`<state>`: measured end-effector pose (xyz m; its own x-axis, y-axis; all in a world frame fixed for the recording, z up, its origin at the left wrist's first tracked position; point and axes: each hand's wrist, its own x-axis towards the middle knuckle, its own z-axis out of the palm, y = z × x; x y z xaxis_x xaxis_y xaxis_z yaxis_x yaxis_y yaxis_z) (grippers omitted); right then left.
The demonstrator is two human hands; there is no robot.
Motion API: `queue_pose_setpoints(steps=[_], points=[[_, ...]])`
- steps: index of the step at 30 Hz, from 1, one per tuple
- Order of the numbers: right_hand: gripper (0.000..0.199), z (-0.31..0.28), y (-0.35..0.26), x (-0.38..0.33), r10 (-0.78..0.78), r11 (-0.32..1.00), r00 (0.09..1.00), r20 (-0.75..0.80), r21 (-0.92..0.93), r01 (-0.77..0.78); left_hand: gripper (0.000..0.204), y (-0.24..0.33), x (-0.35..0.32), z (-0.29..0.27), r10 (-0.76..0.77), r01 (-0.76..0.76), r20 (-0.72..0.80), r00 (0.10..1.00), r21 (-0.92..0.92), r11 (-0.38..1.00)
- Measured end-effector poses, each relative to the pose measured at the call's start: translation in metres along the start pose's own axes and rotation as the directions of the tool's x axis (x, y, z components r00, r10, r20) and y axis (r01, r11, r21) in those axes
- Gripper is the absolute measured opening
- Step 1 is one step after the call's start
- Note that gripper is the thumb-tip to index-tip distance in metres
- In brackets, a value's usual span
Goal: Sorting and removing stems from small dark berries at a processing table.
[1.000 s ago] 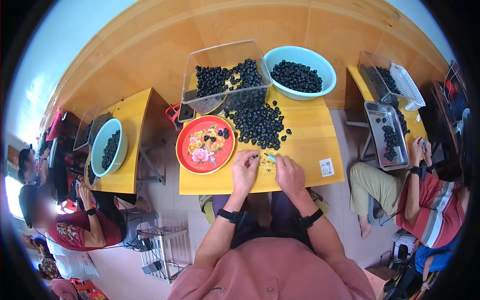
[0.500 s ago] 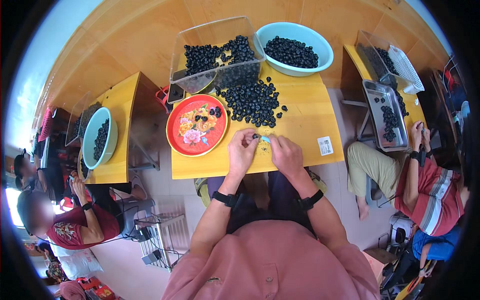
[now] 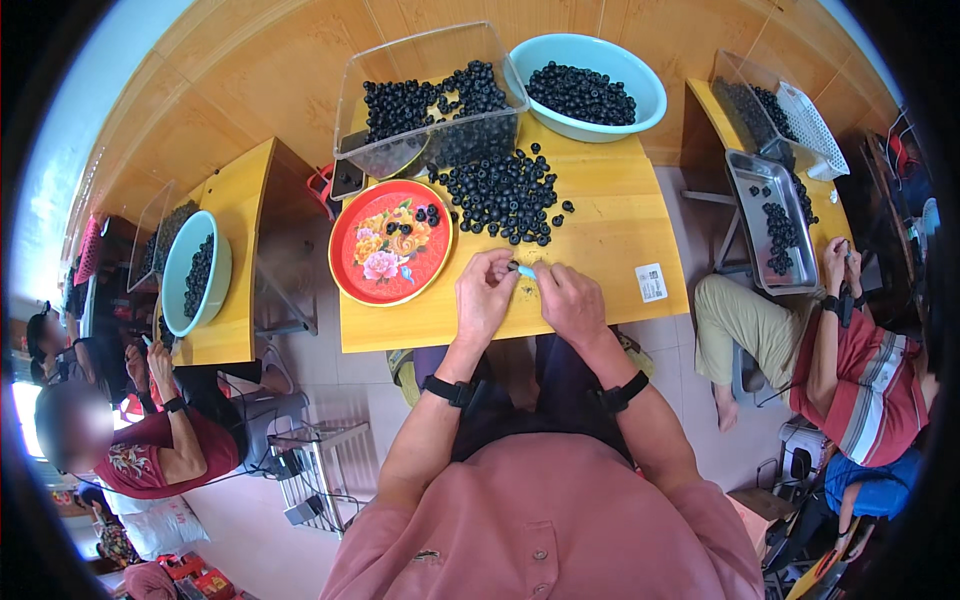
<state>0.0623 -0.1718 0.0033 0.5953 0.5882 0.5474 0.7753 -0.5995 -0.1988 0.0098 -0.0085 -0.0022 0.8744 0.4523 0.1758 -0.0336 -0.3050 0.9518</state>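
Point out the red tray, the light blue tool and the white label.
Red tray [image 3: 428, 259], head view: bare red inside.
Light blue tool [image 3: 527, 271], head view: its exposed part.
White label [image 3: 652, 283], head view: its middle.

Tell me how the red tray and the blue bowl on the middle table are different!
The red tray is shallow, but the blue bowl is deep. The tray shows colourful flowers; the bowl looks plain. The tray holds just a few small black pieces, while the bowl holds a big heap. Both are round.

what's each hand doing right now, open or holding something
Left hand: closed, fingertips pinching a small dark fruit.
Right hand: closed, holding a light-blue tool.
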Motion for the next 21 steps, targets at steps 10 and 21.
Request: queue_pose_setpoints(steps=[10,21], points=[[0.021,0.002,0.0,0.002,0.021,0.999,1.0,-0.005,0.034,-0.02,0.03,-0.011,0.002,0.0,-0.075,0.08,0.035,0.997,-0.205,0.975],[0.021,0.003,0.001,0.002,0.107,0.994,0.994,0.015,-0.002,-0.107,0.033,-0.007,0.0,-0.003,-0.117,0.115,0.01,0.993,-0.295,0.949]])
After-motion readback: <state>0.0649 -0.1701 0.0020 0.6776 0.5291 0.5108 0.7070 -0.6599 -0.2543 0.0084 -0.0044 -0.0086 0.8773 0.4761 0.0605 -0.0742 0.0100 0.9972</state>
